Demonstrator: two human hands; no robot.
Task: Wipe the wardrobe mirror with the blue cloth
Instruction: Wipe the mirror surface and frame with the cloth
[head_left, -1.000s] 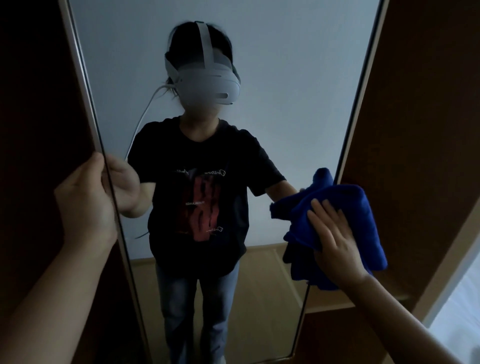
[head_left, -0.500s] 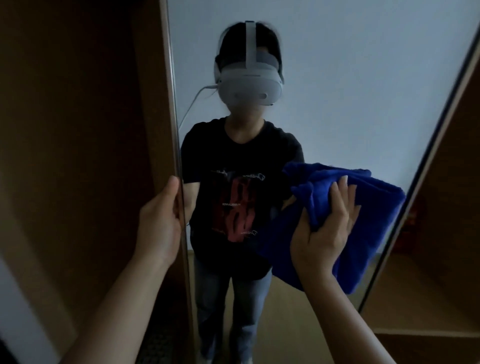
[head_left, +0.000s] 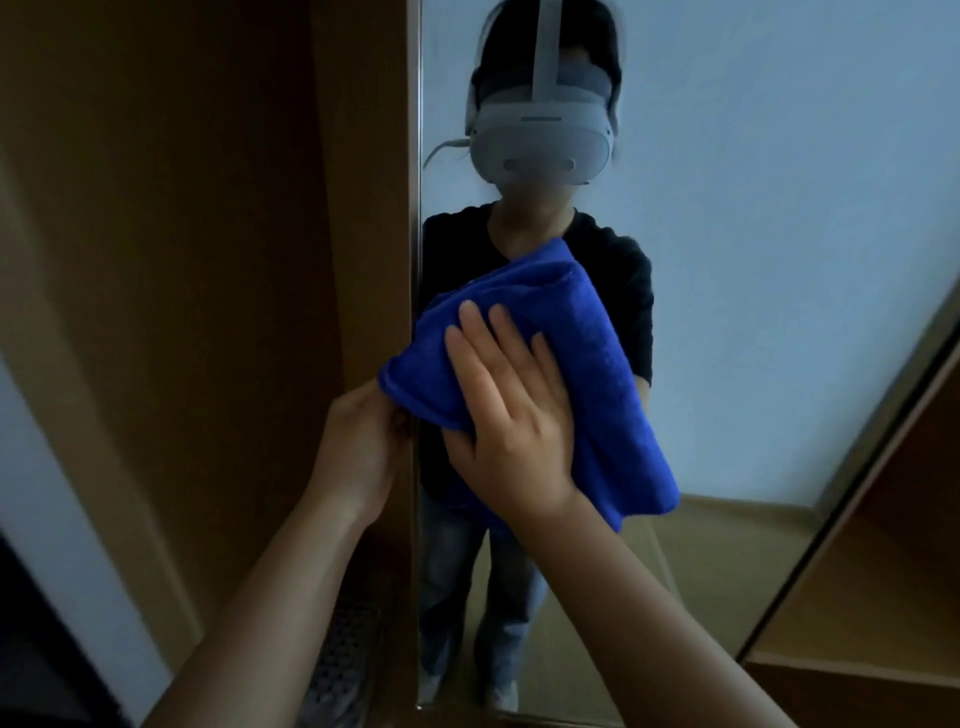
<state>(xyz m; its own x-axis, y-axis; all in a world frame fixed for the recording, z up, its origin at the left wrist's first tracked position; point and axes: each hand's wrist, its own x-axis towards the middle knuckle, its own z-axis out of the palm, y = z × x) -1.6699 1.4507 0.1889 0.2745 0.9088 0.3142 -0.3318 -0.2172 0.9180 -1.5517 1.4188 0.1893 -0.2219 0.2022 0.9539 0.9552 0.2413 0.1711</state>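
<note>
We note the wardrobe (head_left: 182, 260) filling the left half of the frame as a brown wooden panel, with more brown wood and a shelf at the lower right. The mirror (head_left: 779, 234) takes up the centre and right of the frame, its left edge running vertically just left of centre and its right edge slanting down toward the lower right. In it we see a reflected person in a dark shirt and jeans wearing a grey headset (head_left: 543, 137).

The blue cloth (head_left: 597, 364) sits bunched and folded at mid-frame, lying against the glass beside the mirror's left edge, its lower left corner overlapping that edge.

Our right hand (head_left: 511, 421) lies flat on top of the cloth, palm down, fingers (head_left: 475, 338) extended and slightly spread, pointing toward the upper left. The cloth extends beyond the fingertips above and past the hand to the right.

Our left hand (head_left: 358, 447) is at the mirror's left edge, touching the cloth's lower left corner; its fingers are curled around the edge out of sight, so we cannot tell whether they pinch the cloth.
</note>
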